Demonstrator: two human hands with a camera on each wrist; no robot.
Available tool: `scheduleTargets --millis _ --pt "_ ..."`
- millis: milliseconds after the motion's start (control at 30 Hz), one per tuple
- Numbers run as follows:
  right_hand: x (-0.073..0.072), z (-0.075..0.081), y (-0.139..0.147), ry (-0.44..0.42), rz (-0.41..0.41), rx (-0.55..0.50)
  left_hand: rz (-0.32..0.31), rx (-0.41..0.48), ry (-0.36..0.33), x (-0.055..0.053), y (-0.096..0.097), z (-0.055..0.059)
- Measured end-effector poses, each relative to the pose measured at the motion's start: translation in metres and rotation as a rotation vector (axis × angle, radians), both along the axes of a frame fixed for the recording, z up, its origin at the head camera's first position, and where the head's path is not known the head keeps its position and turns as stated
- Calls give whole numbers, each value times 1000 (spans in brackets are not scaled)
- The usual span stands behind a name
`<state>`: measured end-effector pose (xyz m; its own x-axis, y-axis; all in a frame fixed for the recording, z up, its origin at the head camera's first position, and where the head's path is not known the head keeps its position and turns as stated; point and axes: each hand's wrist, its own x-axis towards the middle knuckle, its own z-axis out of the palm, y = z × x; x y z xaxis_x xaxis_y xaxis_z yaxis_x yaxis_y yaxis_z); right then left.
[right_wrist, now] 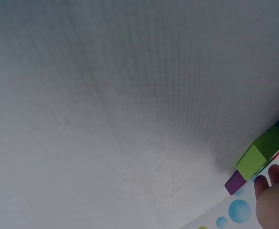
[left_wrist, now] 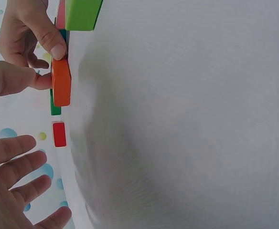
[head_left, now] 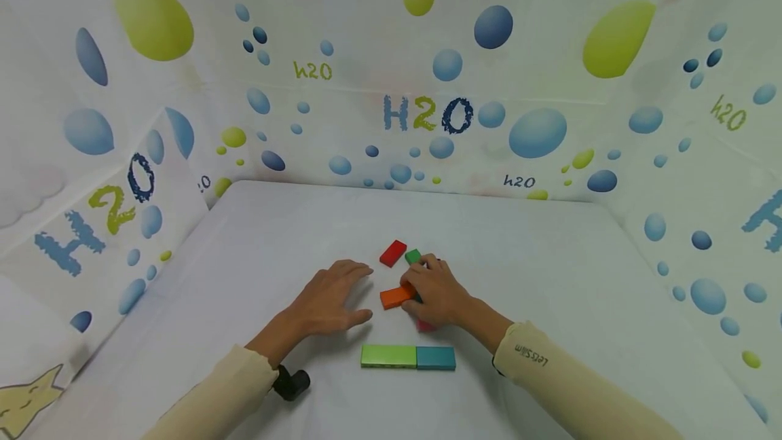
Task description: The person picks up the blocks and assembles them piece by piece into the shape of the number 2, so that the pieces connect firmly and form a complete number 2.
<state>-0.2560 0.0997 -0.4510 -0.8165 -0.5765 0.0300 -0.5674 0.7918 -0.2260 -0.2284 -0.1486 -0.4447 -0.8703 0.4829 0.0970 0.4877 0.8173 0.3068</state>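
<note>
My right hand [head_left: 441, 292] pinches an orange block [head_left: 394, 297] between thumb and fingers, its far end covered by the hand. A dark teal piece and a pinkish-red block [head_left: 425, 326] show partly from under that hand. To the left, my left hand [head_left: 332, 299] is spread with fingers apart, holding nothing. In the left wrist view its thumb [left_wrist: 10, 78] overlaps the near side of the orange block. Just beyond the hands lie a red block [head_left: 393, 253] and a small green block [head_left: 413, 256].
Closer to me, a long light-green block [head_left: 388, 356] and a teal block [head_left: 436, 358] lie end to end. The right wrist view shows a purple block [right_wrist: 235, 182] beside a green one [right_wrist: 254, 160]. A printed cloth wall [head_left: 360, 32] stands behind the white tabletop [head_left: 519, 243].
</note>
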Motion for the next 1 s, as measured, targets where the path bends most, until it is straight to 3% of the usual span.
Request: scheduleTargets --millis 567,1000 --pt "10 2 3 -18 61 -58 -4 0 -6 11 -7 7" --pt "26 -2 2 -18 172 -90 -79 14 -9 25 -3 12"
